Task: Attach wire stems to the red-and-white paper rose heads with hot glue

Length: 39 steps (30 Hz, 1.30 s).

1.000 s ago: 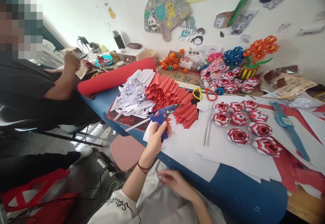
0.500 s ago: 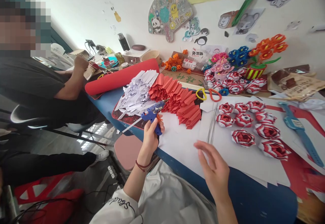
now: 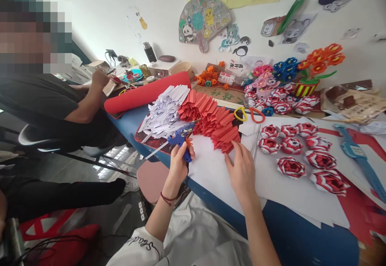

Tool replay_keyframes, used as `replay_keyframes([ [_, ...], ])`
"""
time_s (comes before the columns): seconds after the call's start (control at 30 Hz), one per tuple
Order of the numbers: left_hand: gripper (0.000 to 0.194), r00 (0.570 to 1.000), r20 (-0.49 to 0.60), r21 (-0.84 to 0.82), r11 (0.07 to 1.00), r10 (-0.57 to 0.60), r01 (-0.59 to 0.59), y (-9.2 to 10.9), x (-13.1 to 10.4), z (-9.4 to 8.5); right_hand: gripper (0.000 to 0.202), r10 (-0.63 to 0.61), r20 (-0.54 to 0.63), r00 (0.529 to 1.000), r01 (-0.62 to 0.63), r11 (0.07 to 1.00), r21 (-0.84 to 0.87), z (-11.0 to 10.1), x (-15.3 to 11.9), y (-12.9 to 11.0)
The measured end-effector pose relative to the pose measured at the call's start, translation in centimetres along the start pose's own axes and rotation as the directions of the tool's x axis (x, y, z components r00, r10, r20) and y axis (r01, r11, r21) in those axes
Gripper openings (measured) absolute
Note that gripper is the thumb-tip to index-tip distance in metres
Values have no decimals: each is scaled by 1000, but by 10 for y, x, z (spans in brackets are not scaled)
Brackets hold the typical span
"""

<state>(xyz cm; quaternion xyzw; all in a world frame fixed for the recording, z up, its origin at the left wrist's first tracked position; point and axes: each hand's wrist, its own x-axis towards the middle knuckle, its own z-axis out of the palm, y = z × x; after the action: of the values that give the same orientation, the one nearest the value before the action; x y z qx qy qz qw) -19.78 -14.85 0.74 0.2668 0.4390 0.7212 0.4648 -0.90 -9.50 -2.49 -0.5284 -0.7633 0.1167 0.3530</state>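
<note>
My left hand [image 3: 180, 159] is closed around the handle of a blue hot glue gun [image 3: 178, 138], whose nozzle points away over the paper pieces. A white glue stick [image 3: 157, 150] sticks out from its back. My right hand [image 3: 242, 171] is at the near end of a pile of folded red paper pieces [image 3: 208, 115]. Its thumb and forefinger are apart, with the fingertips at the pile's edge; whether they touch a piece is hard to tell. Beside the red pile lies a heap of folded white paper pieces [image 3: 169, 107]. Several red-and-white paper flowers [image 3: 291, 167] stand to the right.
Yellow and orange-handled scissors [image 3: 257, 115] and thin wires [image 3: 256, 145] lie behind my right hand. A blue watch [image 3: 354, 150] is at the right. A red roll [image 3: 147, 92] lies at the left, near a seated person [image 3: 60, 97]. Finished flowers [image 3: 307, 83] stand along the wall.
My right hand has moved forward and left, from above the white paper to the near end of the red pile. My left hand still holds the glue gun in about the same place.
</note>
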Motion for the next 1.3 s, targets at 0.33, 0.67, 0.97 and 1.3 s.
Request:
replay_keyframes([
  [0.33, 25, 1000, -8, -18, 999, 30, -30, 2, 1, 0, 44, 53, -87, 995, -47, 997, 67, -9, -5, -7],
  [0.67, 22, 997, -37, 17, 998, 65, -65, 11, -1, -2, 51, 43, -91, 995, -36, 996, 76, 8, 13, -4],
  [0.97, 28, 992, 105, 156, 984, 64, -80, 6, -4, 31, 38, 115, -209, 971, -99, 992, 84, -30, -10, 3],
  [1.3, 34, 944, 328, 222, 974, -35, -41, -6, -8, 69, 25, 223, -195, 955, -241, 968, -71, -34, -26, 29],
])
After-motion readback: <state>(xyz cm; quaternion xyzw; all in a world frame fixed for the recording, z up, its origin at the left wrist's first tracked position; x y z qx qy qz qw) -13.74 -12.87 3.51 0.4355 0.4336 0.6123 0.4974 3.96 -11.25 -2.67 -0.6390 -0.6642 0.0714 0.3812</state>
